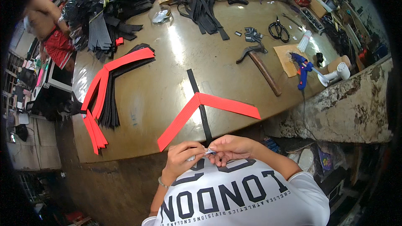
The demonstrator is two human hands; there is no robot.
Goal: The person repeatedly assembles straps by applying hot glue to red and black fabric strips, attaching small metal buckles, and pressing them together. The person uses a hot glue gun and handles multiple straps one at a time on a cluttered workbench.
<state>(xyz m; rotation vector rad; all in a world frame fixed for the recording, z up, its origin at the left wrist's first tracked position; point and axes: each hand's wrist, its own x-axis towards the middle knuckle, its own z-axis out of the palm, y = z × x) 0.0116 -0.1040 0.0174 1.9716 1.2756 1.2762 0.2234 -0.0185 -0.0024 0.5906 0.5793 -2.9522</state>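
Just in front of my chest, at the table's near edge, my two hands meet. A small whitish piece (210, 151), too small to name, is pinched between the fingertips of my left hand (183, 155) and my right hand (234, 147). A thin black strap (204, 122) runs away from my hands across the table. Its near end reaches my fingers; whether they touch it I cannot tell. Over this strap lies a wide red strap (228, 105), bent into a V with its point facing away from me.
More red straps (101, 84) lie over black straps (111, 109) on the left. A hammer (264, 73), scissors (279, 30), a blue glue gun (303, 69) and small metal clips (253, 34) are at right. Black strap bundles (202, 8) lie at the back. A person (52, 33) stands far left.
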